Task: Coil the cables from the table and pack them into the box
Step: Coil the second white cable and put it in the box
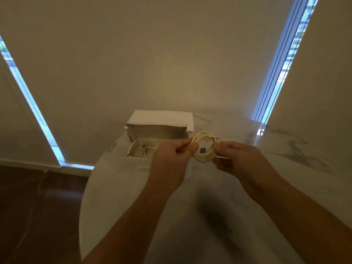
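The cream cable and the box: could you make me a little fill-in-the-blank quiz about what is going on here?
1. The cream cable is wound into a ____ and held above the table.
2. It is gripped by ____ hands, the left hand and the right hand.
3. The white box behind the left hand has its lid standing ____.
4. Inside the box lies another white ____.

Missing words: coil; both; open; cable
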{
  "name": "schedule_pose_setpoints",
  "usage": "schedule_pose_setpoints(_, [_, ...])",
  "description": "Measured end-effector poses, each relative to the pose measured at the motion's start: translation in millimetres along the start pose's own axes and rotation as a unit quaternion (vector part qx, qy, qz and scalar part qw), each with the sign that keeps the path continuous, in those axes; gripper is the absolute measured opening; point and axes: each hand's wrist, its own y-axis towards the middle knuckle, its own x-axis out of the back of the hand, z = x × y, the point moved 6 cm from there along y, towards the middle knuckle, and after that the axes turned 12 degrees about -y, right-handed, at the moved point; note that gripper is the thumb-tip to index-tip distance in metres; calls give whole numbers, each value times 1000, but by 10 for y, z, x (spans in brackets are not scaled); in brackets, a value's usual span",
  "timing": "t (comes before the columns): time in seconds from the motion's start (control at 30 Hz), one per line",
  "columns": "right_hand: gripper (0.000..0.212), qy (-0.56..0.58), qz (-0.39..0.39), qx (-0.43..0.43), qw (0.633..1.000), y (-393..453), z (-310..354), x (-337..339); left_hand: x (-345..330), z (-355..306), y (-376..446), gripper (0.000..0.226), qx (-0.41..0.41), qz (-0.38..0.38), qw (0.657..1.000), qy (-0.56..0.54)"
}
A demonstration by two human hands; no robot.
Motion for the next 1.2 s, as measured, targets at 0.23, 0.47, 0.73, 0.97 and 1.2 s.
schedule_pose_setpoints(0.23, [17,-172,53,80,980,202,398,-952,969,293,-49,24,50,-58,992,98])
schedule_pose_setpoints(0.47, [24,-381,39,144,913,554,574,-1607,1444,552,259,21,105,-80,983,127])
schedule_pose_setpoints(0.73, [25,-464,-7,160,872,765,547,-1748,1487,611,517,21,93,-56,978,177])
schedule_pose_setpoints(0.97, [28,-524,-24,181,832,839,558,-1821,1517,693,705,17,94,-45,970,220])
schedule_pose_setpoints(1.2, [23,-555,-11,189,810,939,500,-1859,1411,757,764,17,62,-40,943,325])
